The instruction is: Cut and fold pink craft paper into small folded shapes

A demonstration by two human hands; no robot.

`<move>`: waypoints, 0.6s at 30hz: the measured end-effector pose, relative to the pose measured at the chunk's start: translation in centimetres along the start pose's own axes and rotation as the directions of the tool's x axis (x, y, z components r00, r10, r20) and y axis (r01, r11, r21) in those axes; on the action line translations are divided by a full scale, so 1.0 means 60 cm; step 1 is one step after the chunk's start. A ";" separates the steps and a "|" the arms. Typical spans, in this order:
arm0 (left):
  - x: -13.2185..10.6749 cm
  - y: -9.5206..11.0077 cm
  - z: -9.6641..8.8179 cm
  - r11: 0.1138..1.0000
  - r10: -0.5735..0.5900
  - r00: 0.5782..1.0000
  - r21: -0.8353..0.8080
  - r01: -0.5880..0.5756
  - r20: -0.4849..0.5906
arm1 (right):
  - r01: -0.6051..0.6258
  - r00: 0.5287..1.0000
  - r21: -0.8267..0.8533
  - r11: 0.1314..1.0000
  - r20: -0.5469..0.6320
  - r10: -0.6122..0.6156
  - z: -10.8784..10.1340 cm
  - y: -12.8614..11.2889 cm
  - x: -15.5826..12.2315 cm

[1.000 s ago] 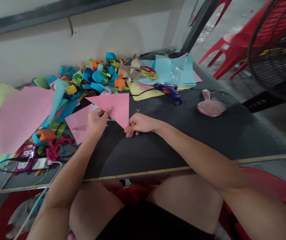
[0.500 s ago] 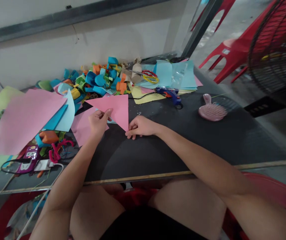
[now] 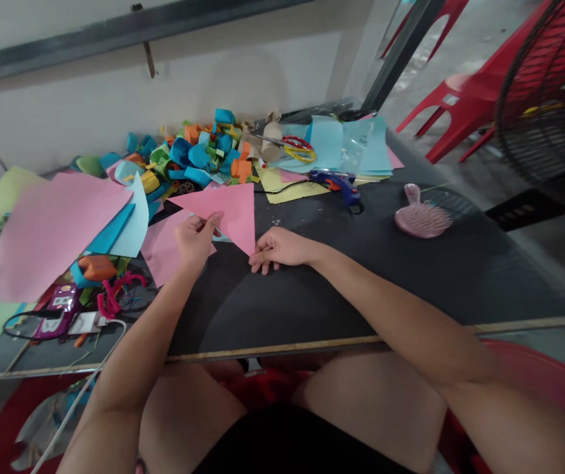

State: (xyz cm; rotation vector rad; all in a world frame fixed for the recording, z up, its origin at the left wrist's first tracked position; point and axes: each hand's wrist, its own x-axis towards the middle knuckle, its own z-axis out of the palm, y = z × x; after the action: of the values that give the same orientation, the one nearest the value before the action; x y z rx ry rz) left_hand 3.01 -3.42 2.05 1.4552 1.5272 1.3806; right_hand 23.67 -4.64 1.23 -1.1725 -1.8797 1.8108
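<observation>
A pink triangular sheet of paper [image 3: 236, 214] is held between my two hands over the black table [image 3: 282, 303]. My left hand [image 3: 195, 238] pinches its lower left edge between thumb and fingers. At the sheet's bottom corner, my right hand [image 3: 280, 249] has thumb and forefinger closed on the tip, its other fingers loosely curled. Beneath and left of my left hand lies another pink sheet [image 3: 164, 247], and a bit of light blue paper shows under the triangle.
Coloured paper pieces [image 3: 198, 155] are heaped along the wall. Scissors [image 3: 298, 148], a blue glue gun [image 3: 336, 185] and a pink hairbrush [image 3: 421, 218] lie to the right. At left are a large pink sheet [image 3: 55, 224] and a purple device [image 3: 60, 309] with cables. A fan [image 3: 554, 99] stands far right.
Both hands keep their hold on the pink triangle, almost unmoved. The whole view has shifted very slightly.
</observation>
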 end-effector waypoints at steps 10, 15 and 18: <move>-0.003 0.009 -0.001 0.999 0.051 0.998 -0.006 -0.051 -0.023 | 0.009 0.997 -0.001 1.000 0.082 -0.009 -0.030 -0.006 -0.015; 0.006 0.003 -0.007 0.999 0.042 0.997 -0.019 -0.043 -0.067 | 0.088 0.994 0.099 0.991 -0.070 -0.081 -0.039 -0.007 -0.019; 0.005 0.003 -0.007 0.999 0.038 0.997 -0.022 -0.040 -0.062 | 0.138 0.977 0.089 0.986 -0.175 -0.121 -0.027 -0.007 -0.013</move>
State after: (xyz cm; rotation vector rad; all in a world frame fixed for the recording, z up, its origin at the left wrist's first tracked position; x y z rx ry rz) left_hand 2.59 -3.27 2.43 1.4478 1.5237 1.4738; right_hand 25.10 -4.01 2.16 -1.1033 -1.7086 1.6605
